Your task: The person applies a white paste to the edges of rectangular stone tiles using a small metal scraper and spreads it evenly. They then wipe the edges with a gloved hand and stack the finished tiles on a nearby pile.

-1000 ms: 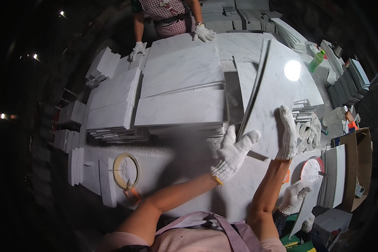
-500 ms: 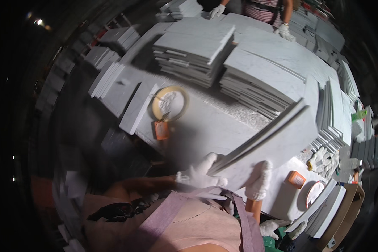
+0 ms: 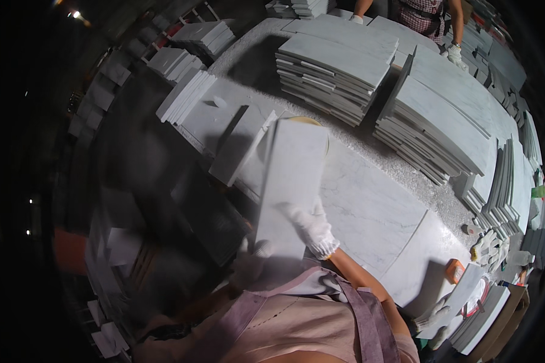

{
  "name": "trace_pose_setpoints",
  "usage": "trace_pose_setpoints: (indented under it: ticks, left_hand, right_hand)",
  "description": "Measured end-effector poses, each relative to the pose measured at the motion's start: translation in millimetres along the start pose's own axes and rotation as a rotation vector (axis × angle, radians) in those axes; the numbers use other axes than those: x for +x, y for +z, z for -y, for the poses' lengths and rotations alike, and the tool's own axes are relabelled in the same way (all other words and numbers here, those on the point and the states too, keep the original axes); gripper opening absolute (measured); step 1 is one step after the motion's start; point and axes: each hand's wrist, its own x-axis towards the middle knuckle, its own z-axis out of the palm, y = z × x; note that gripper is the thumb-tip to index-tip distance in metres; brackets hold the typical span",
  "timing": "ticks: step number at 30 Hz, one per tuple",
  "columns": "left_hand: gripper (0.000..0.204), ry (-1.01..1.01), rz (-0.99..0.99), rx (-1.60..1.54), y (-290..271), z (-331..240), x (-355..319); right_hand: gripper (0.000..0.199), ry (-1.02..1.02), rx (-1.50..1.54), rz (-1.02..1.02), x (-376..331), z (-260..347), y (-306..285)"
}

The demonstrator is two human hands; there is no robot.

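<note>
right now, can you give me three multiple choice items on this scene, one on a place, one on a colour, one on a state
1. Where is the marble slab that the person holds?
A. in front of the chest, over the near edge of the worktable
B. on top of the far stacks
C. on the floor

2. What colour are the gloves on the person's hands?
A. black
B. white
C. orange

3. How is the right hand placed?
A. hanging free at the side
B. inside a box
C. pressed flat on the slab's face

Answers:
1. A, the slab rises from the apron toward the table.
2. B, both the right hand and the left hand wear white knit gloves.
3. C, the glove lies spread on the slab, while the left hand grips its lower edge.
</note>
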Motion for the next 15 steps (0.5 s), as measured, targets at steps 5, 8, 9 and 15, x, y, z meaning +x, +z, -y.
trace_pose_setpoints:
  ticks: [5, 8, 9, 15]
  left_hand:
    - [0.049, 0.083, -0.019, -0.213, -68, 16, 59]
    - [0.037, 0.302, -0.106, -0.304, -104, 21, 116]
    - [0.034, 0.354, -0.077, -0.278, -115, 22, 136]
    - [0.035, 0.238, 0.139, -0.281, -162, 16, 245]
  right_hand:
    - [0.033, -0.178, -0.661, 0.119, 89, -75, 50]
    - [0.038, -0.130, -0.673, 0.162, 149, -106, 82]
    - [0.045, -0.086, -0.647, 0.192, 168, -112, 91]
    - [0.042, -0.078, -0.686, 0.062, 233, -124, 117]
